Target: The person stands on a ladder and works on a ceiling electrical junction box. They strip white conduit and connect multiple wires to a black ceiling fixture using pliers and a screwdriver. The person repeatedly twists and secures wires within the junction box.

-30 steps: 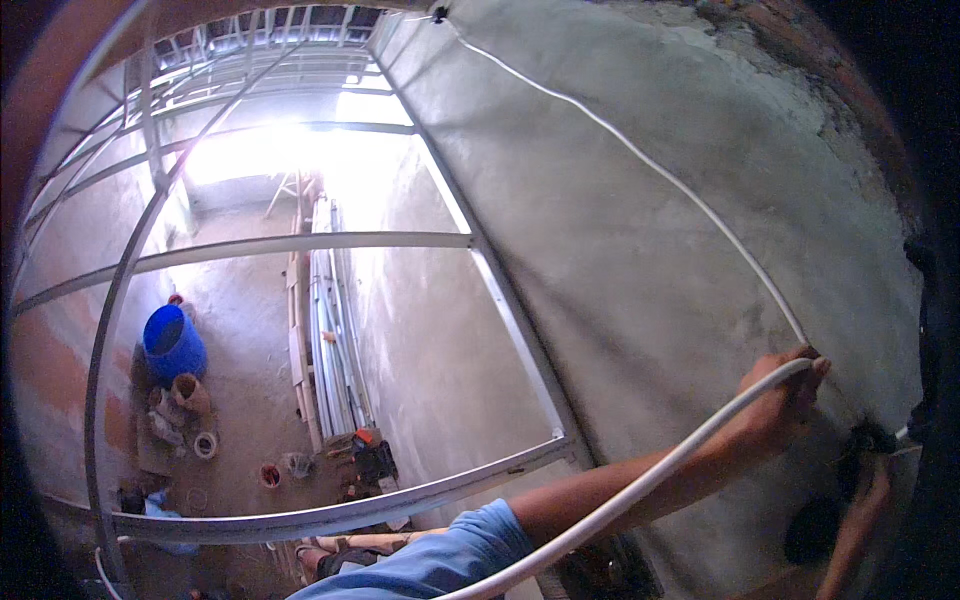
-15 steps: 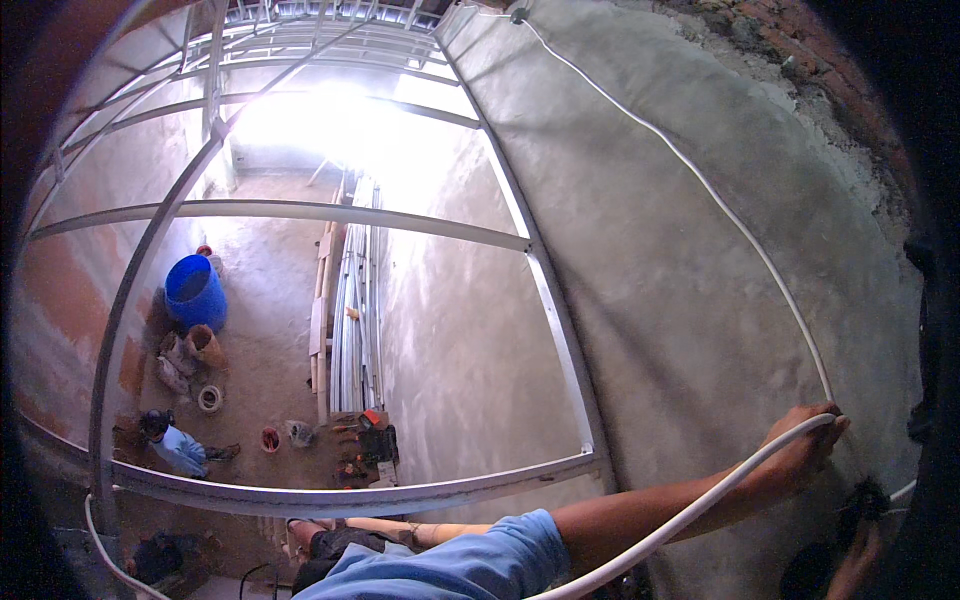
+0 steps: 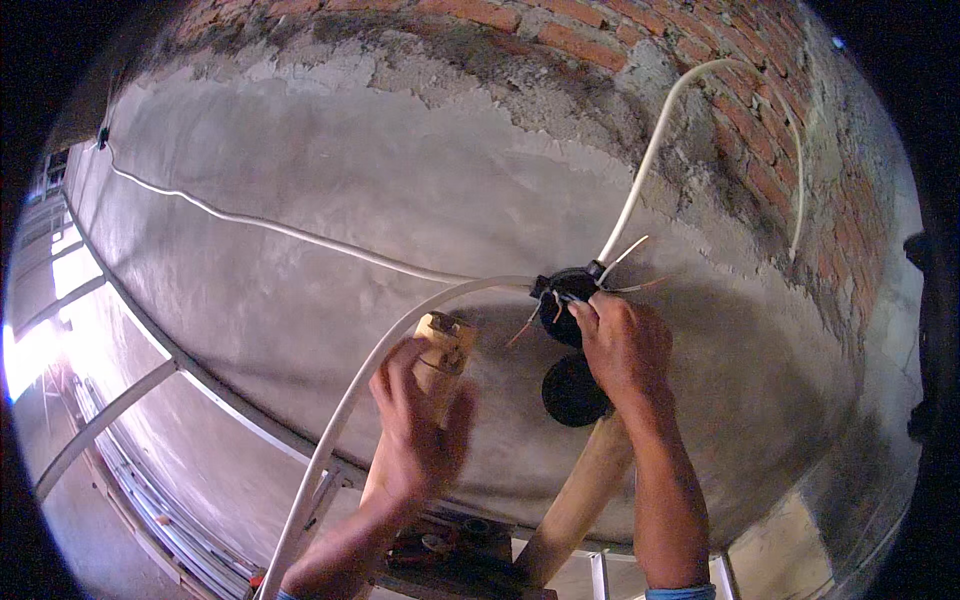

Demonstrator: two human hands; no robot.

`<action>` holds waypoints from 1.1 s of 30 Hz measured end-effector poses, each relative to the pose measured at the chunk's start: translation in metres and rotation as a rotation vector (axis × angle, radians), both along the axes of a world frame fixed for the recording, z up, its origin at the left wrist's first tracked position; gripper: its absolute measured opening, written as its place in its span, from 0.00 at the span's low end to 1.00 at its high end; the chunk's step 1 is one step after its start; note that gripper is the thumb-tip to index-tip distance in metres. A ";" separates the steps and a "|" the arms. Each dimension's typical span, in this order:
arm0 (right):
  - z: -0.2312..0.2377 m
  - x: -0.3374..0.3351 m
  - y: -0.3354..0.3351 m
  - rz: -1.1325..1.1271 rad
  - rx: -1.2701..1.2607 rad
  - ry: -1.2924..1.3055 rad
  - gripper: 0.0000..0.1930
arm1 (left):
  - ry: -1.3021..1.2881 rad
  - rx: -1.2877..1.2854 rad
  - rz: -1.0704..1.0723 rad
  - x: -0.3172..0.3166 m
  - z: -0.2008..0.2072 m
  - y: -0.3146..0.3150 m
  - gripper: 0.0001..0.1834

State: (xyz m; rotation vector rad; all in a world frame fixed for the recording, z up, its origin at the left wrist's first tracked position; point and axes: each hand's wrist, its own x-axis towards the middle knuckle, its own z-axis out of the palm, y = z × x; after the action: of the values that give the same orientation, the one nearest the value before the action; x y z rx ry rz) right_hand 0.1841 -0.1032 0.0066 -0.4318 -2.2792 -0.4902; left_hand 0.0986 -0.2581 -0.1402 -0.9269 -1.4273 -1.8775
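Round black plastic junction box (image 3: 558, 325) sat at the fingers of the right hand (image 3: 630, 350), which were bunched narrow against its edge; whether they gripped a wire could not be told. Thin loose wires (image 3: 627, 256) splayed around them. Left of those fingers, the left hand (image 3: 415, 430) curved at a yellowish wooden post (image 3: 446, 345), its grip blurred and unclear. A thick white cable (image 3: 470, 288) arced past it. Behind both hands stood the grey plastered wall (image 3: 300, 310), red brickwork (image 3: 580, 43) above.
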 end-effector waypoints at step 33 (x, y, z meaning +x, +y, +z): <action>0.020 0.004 0.029 0.216 -0.188 -0.032 0.11 | 0.816 -0.068 0.354 -0.068 0.080 0.100 0.18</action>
State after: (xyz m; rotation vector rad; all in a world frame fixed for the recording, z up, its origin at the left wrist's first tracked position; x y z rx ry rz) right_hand 0.1885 -0.0746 0.0262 -0.2657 -2.3779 -0.1762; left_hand 0.0306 -0.1581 -0.0606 -1.1900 -1.0459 -1.0028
